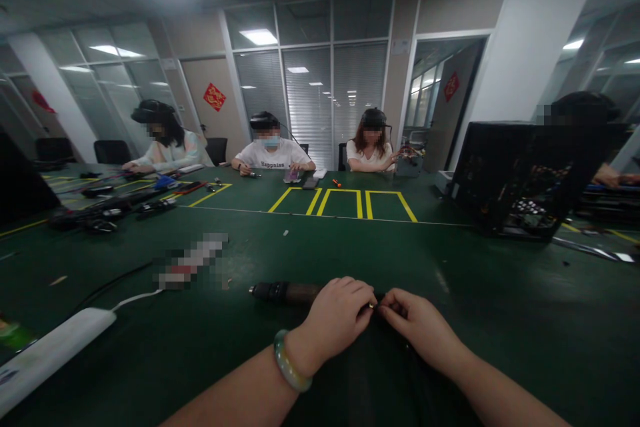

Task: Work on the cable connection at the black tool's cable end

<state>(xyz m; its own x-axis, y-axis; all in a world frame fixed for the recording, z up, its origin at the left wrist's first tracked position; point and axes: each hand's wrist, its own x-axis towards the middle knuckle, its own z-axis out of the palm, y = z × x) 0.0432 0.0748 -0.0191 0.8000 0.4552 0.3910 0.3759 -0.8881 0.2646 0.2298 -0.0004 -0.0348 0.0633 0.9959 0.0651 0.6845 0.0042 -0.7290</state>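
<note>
My left hand (336, 312), with a jade-like bangle (291, 361) on the wrist, is closed in a pinch. A small gold-coloured piece (372, 305) shows at its fingertips; its kind is too small to make out. Close beside it, my right hand (417, 323) is also pinched, fingertips nearly meeting the left ones. What it grips is hidden. Behind my left hand a dark cylindrical tool (300, 293) with a chuck-like tip lies on the green table (240, 360), its right part covered by the hand. Something dark, perhaps a cable, runs below my hands.
A white power strip (60, 353) with a cord lies at left. Beyond it are cables and dark parts (100, 210). An open black computer case (520, 180) stands at right. Several people sit around the table, and yellow tape (340, 191) marks its far half.
</note>
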